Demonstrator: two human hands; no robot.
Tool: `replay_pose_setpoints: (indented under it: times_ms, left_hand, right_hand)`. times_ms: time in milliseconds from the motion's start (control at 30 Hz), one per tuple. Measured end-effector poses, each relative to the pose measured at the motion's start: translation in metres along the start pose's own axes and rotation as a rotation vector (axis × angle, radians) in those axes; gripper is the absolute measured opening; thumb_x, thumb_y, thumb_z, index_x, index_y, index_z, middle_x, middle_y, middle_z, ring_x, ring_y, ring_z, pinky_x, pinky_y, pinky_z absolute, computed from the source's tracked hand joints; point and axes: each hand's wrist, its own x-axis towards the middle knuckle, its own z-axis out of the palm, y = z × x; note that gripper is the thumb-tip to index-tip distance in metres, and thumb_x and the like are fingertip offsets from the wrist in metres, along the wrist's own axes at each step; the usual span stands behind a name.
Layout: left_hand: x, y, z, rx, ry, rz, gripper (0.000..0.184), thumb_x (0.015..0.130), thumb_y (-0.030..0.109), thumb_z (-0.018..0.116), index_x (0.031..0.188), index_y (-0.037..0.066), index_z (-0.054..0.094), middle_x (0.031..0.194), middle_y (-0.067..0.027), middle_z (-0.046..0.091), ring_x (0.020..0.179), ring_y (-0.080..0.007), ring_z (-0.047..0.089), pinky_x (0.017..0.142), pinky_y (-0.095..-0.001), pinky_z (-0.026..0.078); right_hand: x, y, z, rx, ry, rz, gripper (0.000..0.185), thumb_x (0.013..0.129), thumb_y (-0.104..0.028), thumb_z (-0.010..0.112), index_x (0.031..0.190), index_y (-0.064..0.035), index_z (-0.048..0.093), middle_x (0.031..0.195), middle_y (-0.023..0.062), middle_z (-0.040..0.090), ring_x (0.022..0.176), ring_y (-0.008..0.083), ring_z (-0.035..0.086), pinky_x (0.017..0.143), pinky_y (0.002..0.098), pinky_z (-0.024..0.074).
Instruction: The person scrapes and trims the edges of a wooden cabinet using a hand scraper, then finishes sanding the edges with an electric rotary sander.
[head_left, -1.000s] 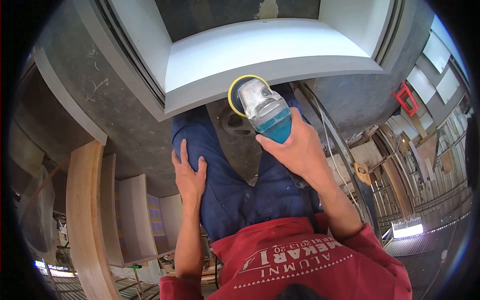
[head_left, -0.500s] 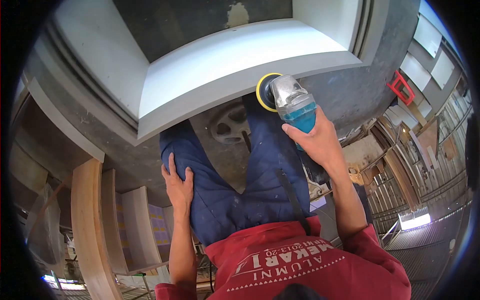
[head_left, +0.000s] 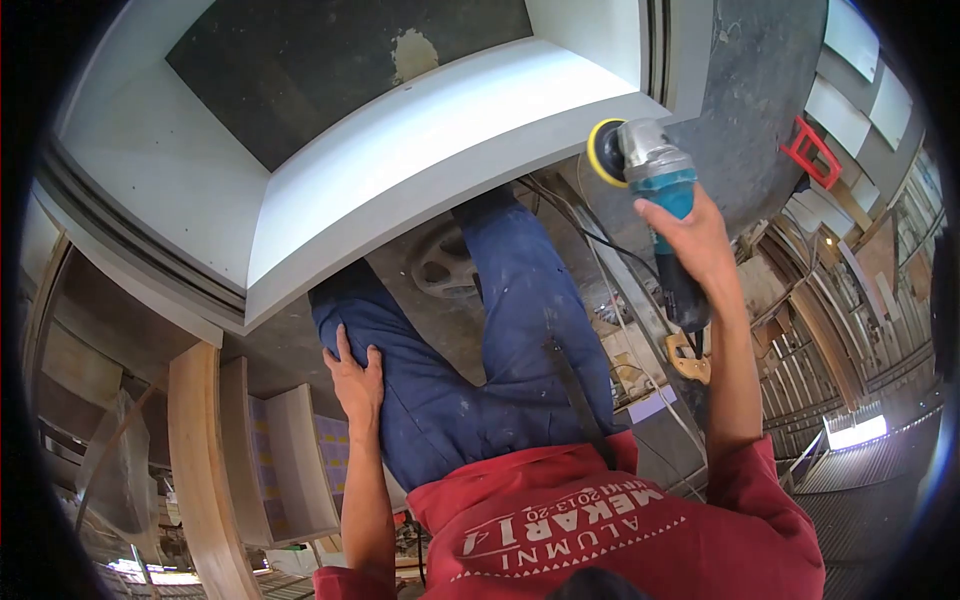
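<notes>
My right hand point(head_left: 703, 240) is wrapped round the teal body of an angle grinder point(head_left: 662, 182) with a silver head. A round black sanding pad point(head_left: 607, 152) with a yellow rim is fitted to it. The pad is at the front edge of a grey-and-white open cabinet frame point(head_left: 440, 187), near its right corner; I cannot tell whether they touch. Fingers spread, my left hand point(head_left: 357, 385) lies on the left thigh of my blue trousers point(head_left: 400, 350) and holds nothing.
A black cord point(head_left: 615, 243) runs behind the grinder. Below it is a handsaw's wooden handle point(head_left: 689, 358). A red-handled tool point(head_left: 812, 152) lies at the right by white panels point(head_left: 852, 50). Wooden boards point(head_left: 195, 450) stand at the lower left.
My right hand has carried the grinder right along the cabinet's front edge, towards its corner. The cabinet has shifted left in view. My left hand stays on the thigh.
</notes>
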Motion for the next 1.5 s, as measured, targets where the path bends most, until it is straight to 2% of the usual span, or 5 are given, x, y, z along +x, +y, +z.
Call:
replay_pose_setpoints:
  times_ms: [333,633,767,1200,1500]
  left_hand:
    - [0.01,-0.011,0.0,-0.03,0.005,-0.008,0.076,0.091,0.038,0.07,0.16,0.02,0.043,0.158,-0.0401,0.035,0.138,-0.057,0.048,0.112,-0.0531,0.046]
    - [0.023,-0.081,-0.038,-0.2,0.05,0.039,0.072,0.093,0.033,0.069,0.159,0.022,0.044,0.159,-0.0392,0.032,0.138,-0.0556,0.048,0.11,-0.0526,0.048]
    - [0.031,-0.11,-0.055,-0.294,0.033,0.06,0.07,0.094,0.032,0.069,0.159,0.025,0.044,0.161,-0.0354,0.033,0.14,-0.0524,0.049,0.11,-0.0522,0.049]
    - [0.046,-0.152,-0.076,-0.361,0.054,0.135,0.068,0.095,0.029,0.069,0.158,0.026,0.045,0.159,-0.0303,0.039,0.139,-0.0493,0.051,0.111,-0.0518,0.048]
    - [0.039,-0.123,-0.07,-0.277,0.047,0.102,0.069,0.095,0.031,0.069,0.159,0.027,0.044,0.16,-0.0332,0.037,0.141,-0.0505,0.048,0.112,-0.0521,0.047]
  right_hand:
    - [-0.043,-0.029,0.035,0.018,-0.009,-0.144,0.054,0.087,-0.025,0.084,0.127,0.0029,0.064,0.107,0.0133,0.075,0.096,0.0182,0.069,0.088,0.0342,0.0538]
    - [-0.116,-0.119,0.18,-0.005,-0.158,-0.269,0.057,0.081,-0.032,0.088,0.116,0.0046,0.061,0.099,0.0248,0.075,0.093,0.0384,0.076,0.081,0.0431,0.0575]
    - [-0.139,-0.148,0.225,-0.089,-0.186,-0.273,0.057,0.082,-0.035,0.087,0.113,0.0046,0.06,0.097,0.0259,0.074,0.093,0.0409,0.075,0.081,0.0444,0.0572]
    - [-0.166,-0.181,0.273,-0.202,-0.197,-0.175,0.058,0.082,-0.037,0.087,0.112,0.005,0.06,0.094,0.0253,0.074,0.09,0.0392,0.075,0.08,0.0436,0.0571]
    - [-0.127,-0.133,0.214,-0.026,-0.091,-0.161,0.057,0.082,-0.035,0.087,0.114,0.0046,0.062,0.096,0.0185,0.076,0.087,0.0251,0.074,0.081,0.0389,0.0568]
